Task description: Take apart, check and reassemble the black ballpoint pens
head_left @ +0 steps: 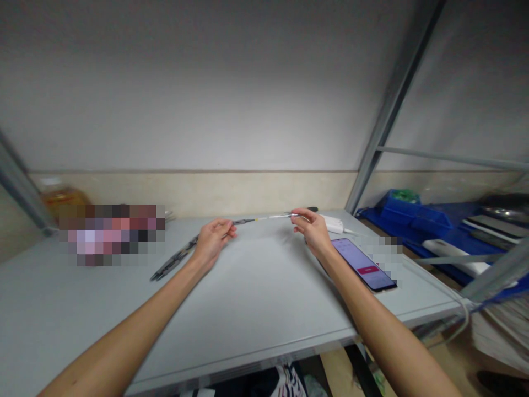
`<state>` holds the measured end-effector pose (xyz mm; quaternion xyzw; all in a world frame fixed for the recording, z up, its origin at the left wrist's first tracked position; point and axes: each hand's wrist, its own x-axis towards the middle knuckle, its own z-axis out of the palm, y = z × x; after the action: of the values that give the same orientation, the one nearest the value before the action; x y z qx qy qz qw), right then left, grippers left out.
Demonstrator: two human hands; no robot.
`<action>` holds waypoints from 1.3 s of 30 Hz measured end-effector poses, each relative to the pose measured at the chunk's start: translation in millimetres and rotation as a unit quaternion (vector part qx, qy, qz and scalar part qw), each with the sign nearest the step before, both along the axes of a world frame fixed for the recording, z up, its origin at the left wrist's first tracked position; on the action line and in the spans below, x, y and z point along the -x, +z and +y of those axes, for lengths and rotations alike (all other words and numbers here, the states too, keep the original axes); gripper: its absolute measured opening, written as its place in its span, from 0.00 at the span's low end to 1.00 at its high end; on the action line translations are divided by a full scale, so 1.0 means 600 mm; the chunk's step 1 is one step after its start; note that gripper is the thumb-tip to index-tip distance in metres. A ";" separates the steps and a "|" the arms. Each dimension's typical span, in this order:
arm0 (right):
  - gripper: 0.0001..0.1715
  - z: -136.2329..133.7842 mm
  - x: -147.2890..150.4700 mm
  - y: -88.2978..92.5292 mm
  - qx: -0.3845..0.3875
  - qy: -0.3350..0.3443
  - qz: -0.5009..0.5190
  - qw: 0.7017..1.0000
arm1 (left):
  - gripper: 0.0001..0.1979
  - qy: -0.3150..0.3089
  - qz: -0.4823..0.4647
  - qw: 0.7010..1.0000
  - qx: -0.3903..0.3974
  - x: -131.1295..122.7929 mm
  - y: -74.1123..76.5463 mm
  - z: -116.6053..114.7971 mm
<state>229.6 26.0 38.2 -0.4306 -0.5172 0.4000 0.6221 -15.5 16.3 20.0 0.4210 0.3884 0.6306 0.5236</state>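
My left hand [215,238] is closed in a pinch around the grey end of a slim pen [273,216]. The pen stretches nearly level between my two hands, above the table's far part. Its middle looks clear or whitish, with a small yellow spot near the grey part. My right hand [312,231] pinches its other end between thumb and fingertips. A dark tip [308,209] shows just past the right fingers; whether it belongs to the pen I cannot tell. Several dark grey pens [173,261] lie on the table beside my left wrist.
A lit phone [363,264] lies by my right forearm on the grey table [248,314]. Behind it sits a white charger-like block [334,224] with a cable. Blurred items [111,234] stand at the left. Metal posts [392,110] and blue trays [399,212] are at the right.
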 end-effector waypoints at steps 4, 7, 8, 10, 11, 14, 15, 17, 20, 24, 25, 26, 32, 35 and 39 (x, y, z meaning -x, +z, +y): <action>0.17 -0.001 0.003 -0.002 0.002 0.010 -0.006 1.000 | 0.16 0.000 -0.002 1.000 -0.006 -0.001 -0.002 0.000; 0.17 -0.001 0.004 -0.003 0.001 0.015 -0.009 1.000 | 0.16 -0.005 0.004 1.000 -0.007 -0.001 -0.002 0.000; 0.17 -0.001 0.005 -0.003 0.001 0.016 -0.009 1.000 | 0.16 -0.006 0.006 1.000 -0.007 -0.001 -0.002 0.000; 0.17 -0.001 0.005 -0.004 0.000 0.015 -0.006 1.000 | 0.16 -0.005 0.007 1.000 -0.005 -0.001 -0.001 -0.001; 0.17 -0.001 0.005 -0.004 0.000 0.014 -0.005 1.000 | 0.16 -0.004 0.006 1.000 -0.003 -0.001 -0.001 -0.001; 0.16 0.000 0.004 -0.004 -0.004 0.013 -0.005 1.000 | 0.16 -0.002 0.000 1.000 0.000 0.000 0.000 -0.001; 0.17 0.000 0.004 -0.004 -0.005 0.013 -0.005 1.000 | 0.16 -0.001 -0.001 1.000 0.000 0.000 0.000 -0.001; 0.17 0.000 0.004 -0.004 -0.009 0.012 -0.004 1.000 | 0.16 -0.002 0.000 1.000 -0.002 0.000 -0.001 -0.001; 0.17 -0.002 0.005 -0.003 -0.013 0.017 -0.012 1.000 | 0.16 -0.007 0.003 1.000 -0.002 -0.003 -0.002 -0.002; 0.15 -0.008 0.012 -0.002 -0.022 0.040 -0.030 0.998 | 0.16 -0.020 0.007 1.000 0.006 -0.009 -0.003 -0.005; 0.15 -0.009 0.015 -0.002 -0.028 0.046 -0.036 0.998 | 0.15 -0.025 0.009 1.000 0.008 -0.011 -0.004 -0.006; 0.15 -0.010 0.017 -0.003 -0.035 0.052 -0.042 0.997 | 0.15 -0.028 0.011 1.000 0.007 -0.012 -0.004 -0.006; 0.14 -0.011 0.027 -0.011 -0.063 0.064 -0.063 0.994 | 0.14 -0.035 -0.004 0.999 0.006 -0.014 -0.003 -0.006; 0.14 -0.011 0.026 -0.011 -0.066 0.059 -0.068 0.994 | 0.13 -0.045 -0.007 0.999 0.014 -0.013 -0.003 -0.007; 0.13 -0.010 0.021 -0.009 -0.075 0.055 -0.075 0.993 | 0.13 -0.060 -0.008 0.998 0.025 -0.014 -0.004 -0.009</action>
<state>216.7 19.9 33.0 -0.3822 -0.6143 0.3602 0.5889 -7.1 10.6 17.3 0.4253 0.3734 0.5916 0.5742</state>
